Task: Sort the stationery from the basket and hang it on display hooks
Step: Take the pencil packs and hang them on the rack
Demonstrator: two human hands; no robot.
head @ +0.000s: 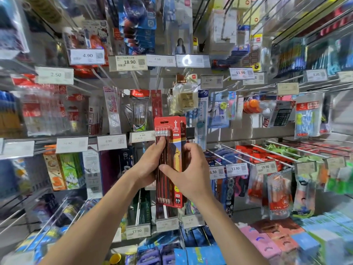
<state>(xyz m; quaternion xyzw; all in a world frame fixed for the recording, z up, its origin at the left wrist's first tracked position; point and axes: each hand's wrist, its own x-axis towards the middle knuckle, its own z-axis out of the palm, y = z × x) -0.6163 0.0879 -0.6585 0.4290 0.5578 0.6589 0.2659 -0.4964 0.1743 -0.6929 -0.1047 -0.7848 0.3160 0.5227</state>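
- Price tag marked 8.90 — clipped to a hook rail on the left of the display wall, with packets hanging above and below.
- Left hand grips the left edge of the pencil pack, thumb laid up the front, other fingers hidden behind.
- The pencil pack — a red card — is upright in mid-air before the hooks; a second pack's edge shows just behind.
- Right hand holds the right edge, thumb pressed across the front, fingers curled round the side.
- Price tag marked 13.90 hangs at right.
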